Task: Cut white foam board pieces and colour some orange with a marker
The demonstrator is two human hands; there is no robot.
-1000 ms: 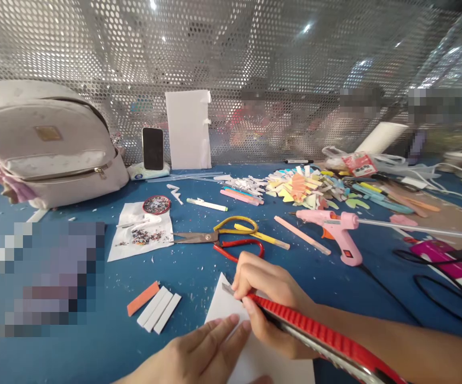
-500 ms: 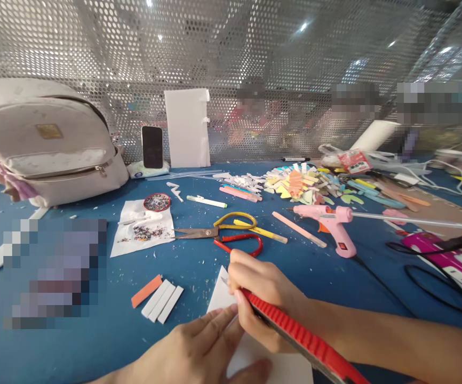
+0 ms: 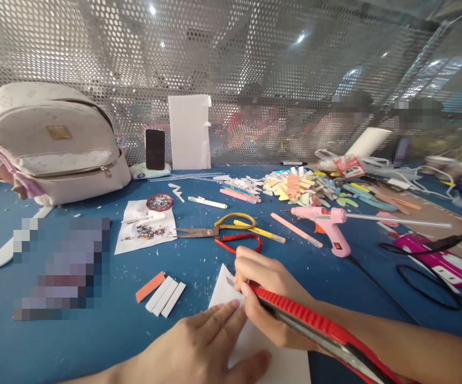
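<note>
White sheet [image 3: 255,336], lower centre of the frame, lying on the blue tabletop [image 3: 106,341] beneath both hands. From left to right: an orange strip [image 3: 150,287] and several white strips [image 3: 165,296] lie to the left of the sheet, apart from it. The left hand [image 3: 199,341] rests palm down at bottom centre, its fingers extended, holding nothing and bearing on the sheet, with the thumb spread to the right. The blade [image 3: 230,279] points to the sheet's upper corner; whether its tip touches is too small to tell. The right hand [image 3: 267,293] has its fingers closed around a red-handled knife [image 3: 311,320], gripped low like a pen, the handle slanting toward lower right.

The step in hand appears to be cutting. It is probably best done with firm, even pressure from the left hand, its fingertips clear of the blade's path, and with light, repeated strokes at a steady angle.

The sheet looks plain, pale and smooth. Its left edge slants up to a narrow corner; its middle is largely covered by the hands; its right edge shows straight against the blue surface. No finished cut can be discerned.
</note>
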